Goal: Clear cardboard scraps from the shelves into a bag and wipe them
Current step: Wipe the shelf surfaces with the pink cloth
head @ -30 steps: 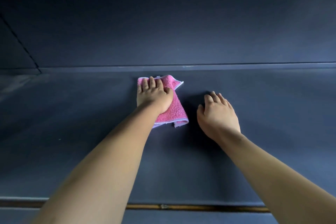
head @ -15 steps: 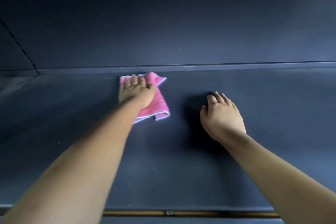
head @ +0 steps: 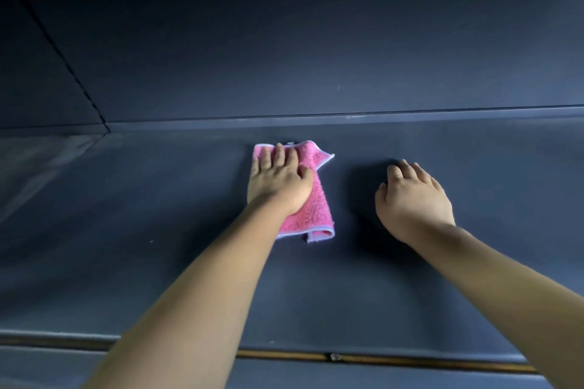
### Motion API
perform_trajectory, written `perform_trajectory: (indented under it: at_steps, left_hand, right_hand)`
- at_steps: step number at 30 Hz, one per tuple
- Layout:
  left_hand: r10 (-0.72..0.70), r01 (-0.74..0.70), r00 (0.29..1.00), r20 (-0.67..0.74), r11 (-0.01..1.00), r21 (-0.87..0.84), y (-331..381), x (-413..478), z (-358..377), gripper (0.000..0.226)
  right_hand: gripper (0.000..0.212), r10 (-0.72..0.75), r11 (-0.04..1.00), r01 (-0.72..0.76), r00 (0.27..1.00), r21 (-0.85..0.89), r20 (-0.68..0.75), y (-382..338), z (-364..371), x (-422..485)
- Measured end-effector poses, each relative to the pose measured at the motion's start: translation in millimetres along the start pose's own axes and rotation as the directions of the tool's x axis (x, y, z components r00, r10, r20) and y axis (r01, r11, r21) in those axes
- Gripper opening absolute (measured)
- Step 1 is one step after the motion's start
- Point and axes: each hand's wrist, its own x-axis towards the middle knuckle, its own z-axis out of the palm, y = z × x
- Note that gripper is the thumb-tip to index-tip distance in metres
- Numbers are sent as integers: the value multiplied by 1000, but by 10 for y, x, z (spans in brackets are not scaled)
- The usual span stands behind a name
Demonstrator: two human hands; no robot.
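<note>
Your left hand [head: 278, 181] presses flat on a folded pink cloth [head: 311, 208] near the back of the dark shelf [head: 158, 215], fingers spread across its far end, the grip an open palm rather than a clench. Just right of it, your right hand [head: 414, 199] rests on the shelf, fingers loosely curled, holding nothing.

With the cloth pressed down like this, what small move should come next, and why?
Probably slide the left hand, flat on the pink cloth, sideways along the shelf. No scraps show here, and the right hand rests empty beside it.
</note>
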Motion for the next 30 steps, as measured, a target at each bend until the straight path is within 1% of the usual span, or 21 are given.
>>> perform_trajectory:
  at_steps: [2,3,5,7,9,11,17,21,22,27,30]
  left_hand:
    - [26,-26,1000,-3,1000,-4,20,-88,12,56]
    - [43,-43,999,-7,999,-7,22,-135,19,56]
    - [74,-75,997,-22,997,-8,17,-261,45,57]
    - [97,-97,994,-43,995,-19,-1,-426,72,58]
    - [114,-116,992,-58,992,-39,-15,-610,89,59]
    - [126,-130,990,-68,990,-60,-2,-777,105,60]
    - [134,-144,986,-97,984,-105,153,-1076,174,61]
    - [177,-181,983,-51,981,-75,-18,-1015,96,59]
    - [162,-164,986,-40,984,-62,-128,-988,70,59]
    - [-1,0,999,-40,1000,-22,-684,-930,-19,57]
    - [-100,99,995,-30,995,-22,-900,-877,-80,57]
  right_hand:
    - [44,-21,999,23,999,-40,39,-92,-29,-7]
    - [48,-46,999,47,997,-13,61,-175,-26,-6]
    - [49,-103,991,95,991,96,87,-370,15,-8]
    - [44,-117,977,105,992,188,52,-500,72,-8]
    - [37,-77,962,74,997,263,0,-512,102,-13]
    - [33,-39,947,42,999,318,-17,-483,93,-28]
    - [31,-72,960,77,997,270,-30,-511,90,-77]
    - [37,-91,966,94,996,241,-23,-504,88,-76]
    - [37,-91,969,94,996,227,-24,-506,92,-76]
    - [39,-95,983,95,995,158,-11,-520,118,-77]
    - [38,-107,981,108,994,164,-19,-510,105,-93]
